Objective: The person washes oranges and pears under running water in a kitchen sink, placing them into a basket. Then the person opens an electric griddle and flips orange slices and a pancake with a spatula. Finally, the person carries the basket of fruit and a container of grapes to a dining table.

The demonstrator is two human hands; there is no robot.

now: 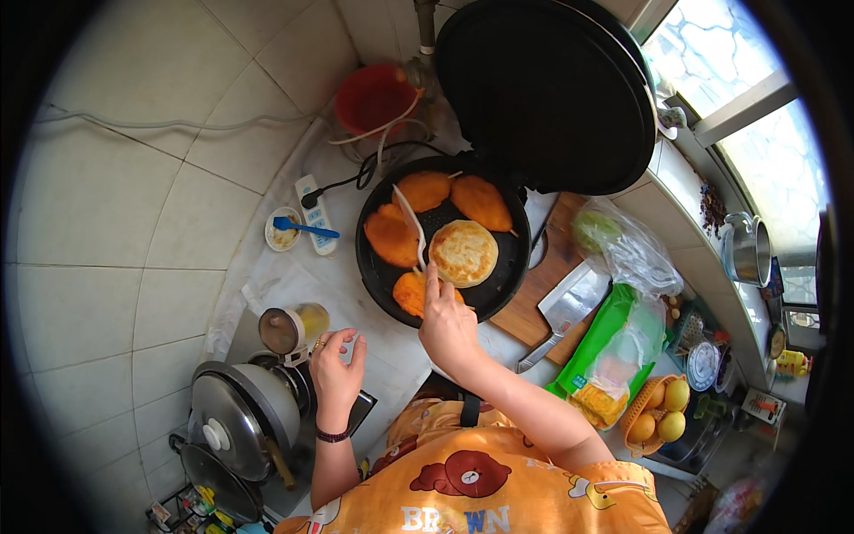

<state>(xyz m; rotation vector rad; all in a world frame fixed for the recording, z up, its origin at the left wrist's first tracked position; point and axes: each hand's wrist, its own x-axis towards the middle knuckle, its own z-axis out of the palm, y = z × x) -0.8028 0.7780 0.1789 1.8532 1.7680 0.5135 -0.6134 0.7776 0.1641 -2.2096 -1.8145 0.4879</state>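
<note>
My right hand grips the handle end of a slim white utensil, index finger laid along it. Its blade reaches over the black electric griddle, between the orange pieces on the left and a round browned flatbread. Several orange breaded pieces, some with sticks showing, lie around the flatbread; one orange piece is partly covered by my right hand. My left hand holds nothing, its fingers loosely curled and apart, above the counter near a glass oil pot.
The griddle's black lid stands raised behind. To the right, a cleaver rests on a wooden cutting board beside a green food bag. A bowl with a blue brush and a power strip sit left. A lidded wok is lower left.
</note>
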